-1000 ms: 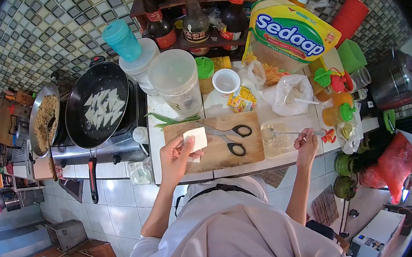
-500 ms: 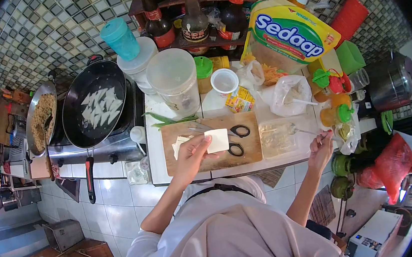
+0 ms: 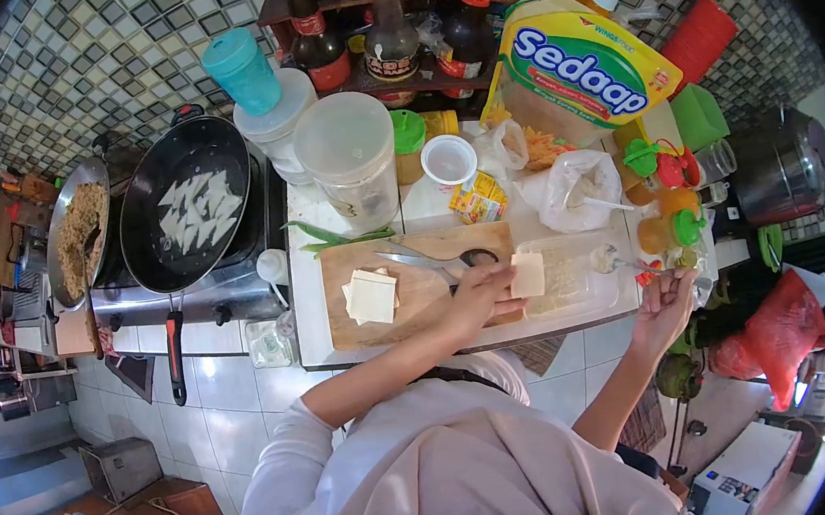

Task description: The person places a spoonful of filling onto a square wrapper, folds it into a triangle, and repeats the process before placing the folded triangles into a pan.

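Observation:
My left hand (image 3: 477,296) holds a pale square dough wrapper (image 3: 527,274) over the right end of the wooden cutting board (image 3: 417,302), beside a clear plastic tray of filling (image 3: 576,281). My right hand (image 3: 666,299) grips a metal spoon (image 3: 616,261) whose bowl rests over the tray's right side. A small stack of wrappers (image 3: 371,295) lies on the board's left part. Scissors (image 3: 433,257) lie along the board's far edge, partly hidden by my left hand.
A black pan (image 3: 184,206) with white triangular pieces sits on the stove at left, beside a bowl of fried rice (image 3: 77,242). Green onions (image 3: 340,236), jars, sauce bottles, a Sedaap bag (image 3: 578,64) and a plastic bag (image 3: 581,189) crowd the counter behind.
My left hand carried one wrapper rightward from the board's left side to the filling tray. My right hand drew back to the right with the spoon.

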